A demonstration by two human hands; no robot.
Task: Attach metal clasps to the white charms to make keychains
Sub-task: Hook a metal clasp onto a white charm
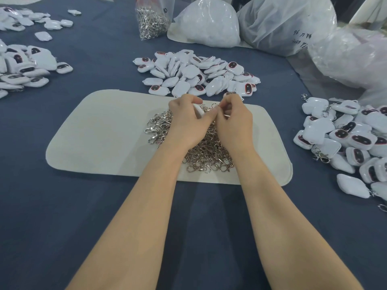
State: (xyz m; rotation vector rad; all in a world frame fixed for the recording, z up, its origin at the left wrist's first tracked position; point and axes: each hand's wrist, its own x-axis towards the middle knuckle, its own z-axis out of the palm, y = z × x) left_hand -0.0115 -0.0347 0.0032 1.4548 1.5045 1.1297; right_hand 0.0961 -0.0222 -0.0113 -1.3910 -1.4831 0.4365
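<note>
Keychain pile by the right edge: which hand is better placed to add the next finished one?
Probably right: the right hand, pinching a clasp, lies nearer the keychain pile; the left hand, gripping the charm, would reach across.

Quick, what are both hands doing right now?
Left hand: holds a white charm.
Right hand: pinches a metal clasp.

Looked like a small assembly workshop, piecework bench, table [104, 59] covered in dark blue cloth, bulk heaps of identical white charms [196, 74], loose metal clasps [207, 155] piled on a beige mat [100, 135], clear bag [151, 19] of more clasps, big plastic sacks [289, 28] with handwritten marks at the back
</note>
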